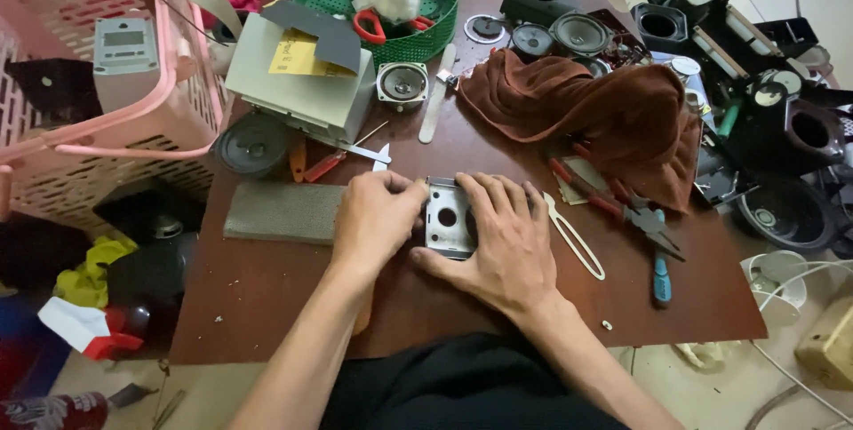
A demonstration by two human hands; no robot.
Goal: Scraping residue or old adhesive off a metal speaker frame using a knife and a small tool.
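One square metal plate [447, 218] with a round hole in its middle, flat on the brown table [267, 306], near the table's centre. Gripped from both sides: left hand [376, 217] at its 9 o'clock, fingers curled and pinching the upper left corner; right hand [505, 239] at its 3 o'clock, fingers spread over the plate's right half, thumb pressed along the lower edge.

At 9 o'clock of the plate, just past the left hand, one grey rectangular block [283, 211] lying flat. At 3 o'clock, just beside the right hand, one pale tweezer-like tool [573, 239]. Farther out at 3 o'clock, one pair of red-handled pliers [593, 190] and one blue-handled screwdriver [661, 277], near each other. At 1 o'clock, one brown cloth [604, 110], bunched up, partly over the pliers.

At 11 o'clock, one pale box-shaped unit [306, 88] with a yellow paper on top; beside it one small speaker [402, 83], one metal file [435, 101]. At 10 o'clock, one larger dark speaker cone [253, 144] at the table's edge. At 12 o'clock, one green round basket [418, 30] holding red-handled scissors [378, 26] and white stuffing. Two more speakers [560, 36] side by side at 1 o'clock. At 10 o'clock, off the table, one pink plastic crate [98, 101]. At 2 to 3 o'clock, a heap of black plastic housings [782, 128], count unclear.
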